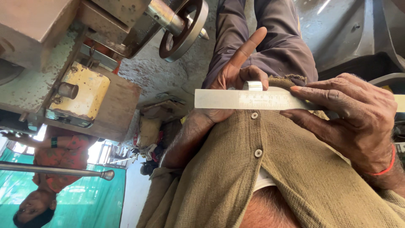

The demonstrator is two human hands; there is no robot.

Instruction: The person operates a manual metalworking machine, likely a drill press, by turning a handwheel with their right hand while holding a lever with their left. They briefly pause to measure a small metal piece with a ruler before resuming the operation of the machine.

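Head cam looks down over a buttoned olive cardigan [295,169], so the view reads a bit flipped. Both hands are on a steel ruler [249,100] held flat across the chest, just above the top button. Right hand [358,122] pinches the ruler's one end btw thumb and fingers, fingers mostly straight, closed on it. Left hand [234,80] sits behind the ruler near its middle w/ the index finger sticking straight out and the rest curled around a small shiny metal ring [255,85], pressed against the ruler's top edge (can't tell how much of the ring is hidden by the thumb). Red thread on the right wrist. Off to the side there's a lathe [63,63] w/ a handwheel [184,29], and another person in an orange top [63,156] stands well apart in the background.
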